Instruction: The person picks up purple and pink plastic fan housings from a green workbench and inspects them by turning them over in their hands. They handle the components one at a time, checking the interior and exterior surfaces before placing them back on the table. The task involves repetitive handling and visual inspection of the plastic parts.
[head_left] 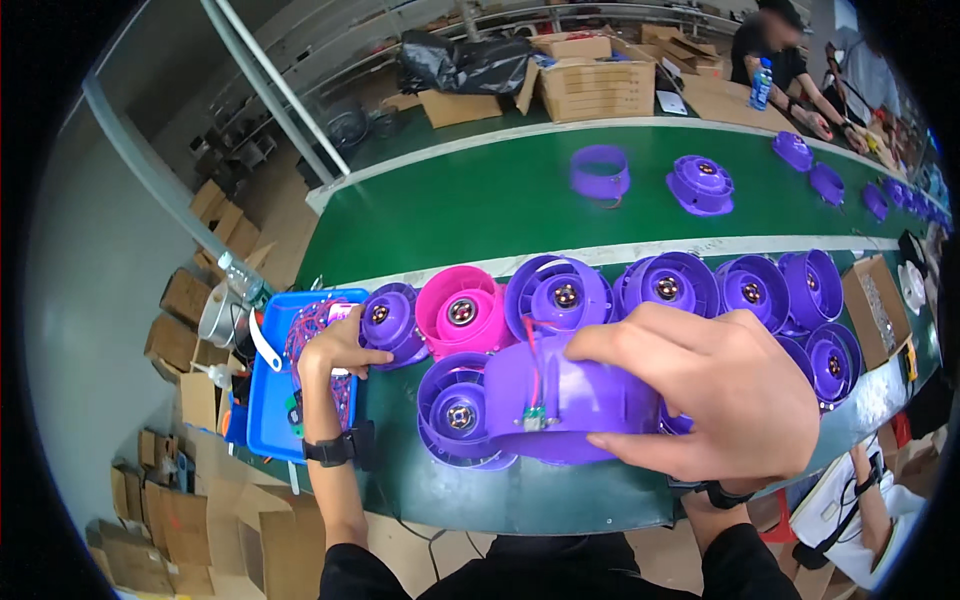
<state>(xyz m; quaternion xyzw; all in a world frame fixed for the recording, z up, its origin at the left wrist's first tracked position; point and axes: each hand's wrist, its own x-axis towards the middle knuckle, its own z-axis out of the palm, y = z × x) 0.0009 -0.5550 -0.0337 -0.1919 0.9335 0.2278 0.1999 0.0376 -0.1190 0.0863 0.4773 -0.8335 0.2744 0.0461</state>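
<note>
Right hand (715,395) clamped over a purple moulded-plastic fan housing (560,400), thumb underneath, fingers (650,335) curled across the top, held just above the near edge of the dark green workbench (560,500). Red and black wires (530,350) trailing from the housing down to a small green circuit board (535,418) at its lower rim.

Left hand (335,345) stretched toward the left end of the bench, fingertips resting at the rim of a blue plastic tray (265,420) full of tangled wire leads; whether anything is pinched there cannot be told. Black wristband on that forearm.

Likely trouble: thin wires snagging under the right thumb or tearing at the solder point if the housing twists; smooth glossy plastic slipping from a one-handed hold and knocking the crowded row behind.

Behind the held housing, a row of round purple plastic fan bodies (668,285) with dark metal hubs, ribbed and shiny, packed touching along the far edge of the bench, one bright pink fan body (460,310) among them. Beyond, a green conveyor belt (480,200) carrying a purple plastic ring (600,172) and more purple parts. Brown corrugated cardboard boxes (598,85) past the belt.
</note>
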